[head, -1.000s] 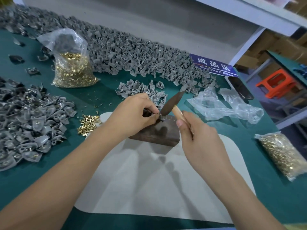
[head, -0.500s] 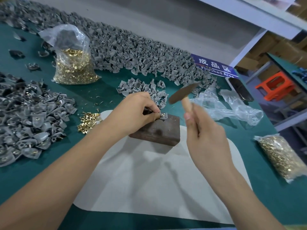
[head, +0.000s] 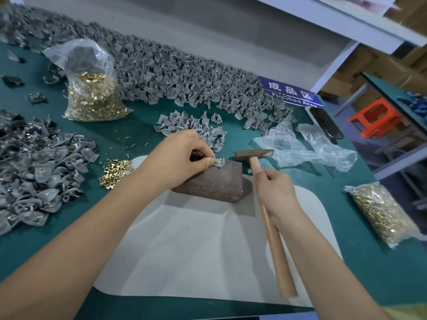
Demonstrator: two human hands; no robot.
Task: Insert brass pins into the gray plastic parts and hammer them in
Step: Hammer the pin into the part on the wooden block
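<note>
At the centre of the frame the left hand (head: pixel 179 159) pinched a small gray part (head: pixel 219 162) against the top of a dark block (head: pixel 212 181), which sat on a pale mat (head: pixel 208 250). A glint on the part was probably a brass pin, though too small to be sure. Just right of it, the right hand (head: pixel 276 190) gripped the wooden handle of a hammer (head: pixel 254 154), its head level beside the block. Loose pins (head: pixel 115 168) lay left of the mat.
</note>
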